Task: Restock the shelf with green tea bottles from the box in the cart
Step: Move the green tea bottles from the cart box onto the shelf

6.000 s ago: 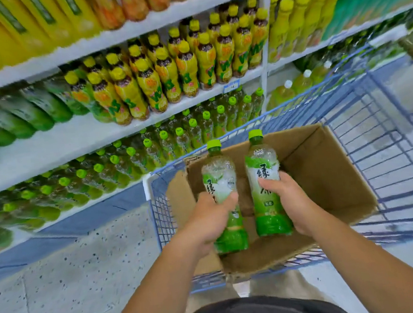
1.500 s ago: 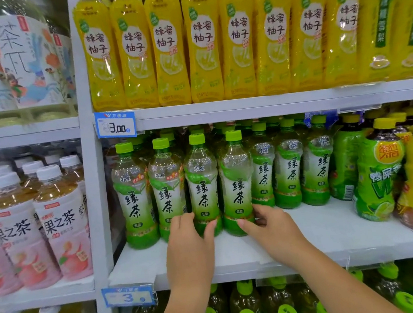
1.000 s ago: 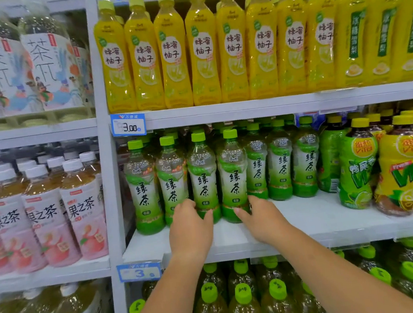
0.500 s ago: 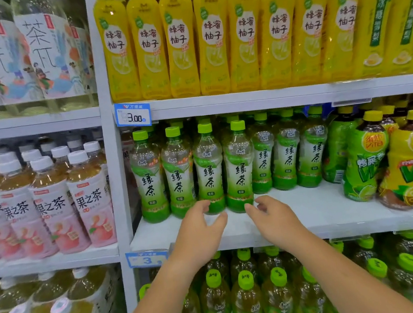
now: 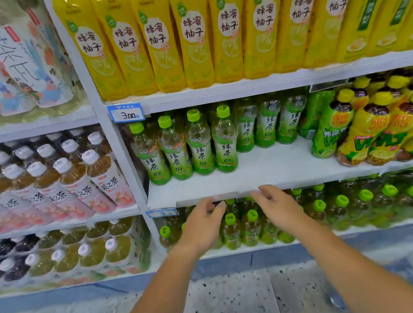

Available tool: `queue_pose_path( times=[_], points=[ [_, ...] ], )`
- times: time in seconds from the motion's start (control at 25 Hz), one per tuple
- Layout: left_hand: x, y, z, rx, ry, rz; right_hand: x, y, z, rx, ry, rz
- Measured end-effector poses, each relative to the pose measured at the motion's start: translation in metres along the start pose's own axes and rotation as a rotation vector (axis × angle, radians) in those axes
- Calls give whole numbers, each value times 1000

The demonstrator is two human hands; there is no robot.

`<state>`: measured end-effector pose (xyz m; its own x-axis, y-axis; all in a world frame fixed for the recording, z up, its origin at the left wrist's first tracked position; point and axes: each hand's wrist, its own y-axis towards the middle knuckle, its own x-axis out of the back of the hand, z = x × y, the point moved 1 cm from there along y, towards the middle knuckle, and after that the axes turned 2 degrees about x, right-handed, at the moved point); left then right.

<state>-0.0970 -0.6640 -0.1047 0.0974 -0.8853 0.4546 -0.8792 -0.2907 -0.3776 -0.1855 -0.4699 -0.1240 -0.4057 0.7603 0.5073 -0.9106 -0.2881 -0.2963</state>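
Several green tea bottles [image 5: 200, 144] with green caps stand in a front row on the middle white shelf [image 5: 275, 171], with more of them further back to the right. My left hand [image 5: 203, 225] and my right hand [image 5: 276, 206] hover empty just below the shelf's front edge, fingers relaxed, apart from the bottles. The cart and box are out of view.
Tall yellow bottles [image 5: 193, 33] fill the shelf above. Yellow-capped drinks [image 5: 378, 124] crowd the right of the tea shelf, pink-labelled bottles [image 5: 73, 183] the left bay. More green-capped bottles [image 5: 242, 227] stand on the shelf below. A speckled floor [image 5: 231, 306] lies underneath.
Both hands let go of the two front green tea bottles and drew back and down from the shelf. The view pulled away and tilted.
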Motion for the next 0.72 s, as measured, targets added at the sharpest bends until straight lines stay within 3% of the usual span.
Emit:
queue_pose_path(
  times=[0.4,0.72],
  points=[
    [6,-137,-101,115,61,171,101,-163,30,-259,81,66],
    [-31,-180,-153,-48,165,370,149,-285,19,-376,217,-184]
  ],
)
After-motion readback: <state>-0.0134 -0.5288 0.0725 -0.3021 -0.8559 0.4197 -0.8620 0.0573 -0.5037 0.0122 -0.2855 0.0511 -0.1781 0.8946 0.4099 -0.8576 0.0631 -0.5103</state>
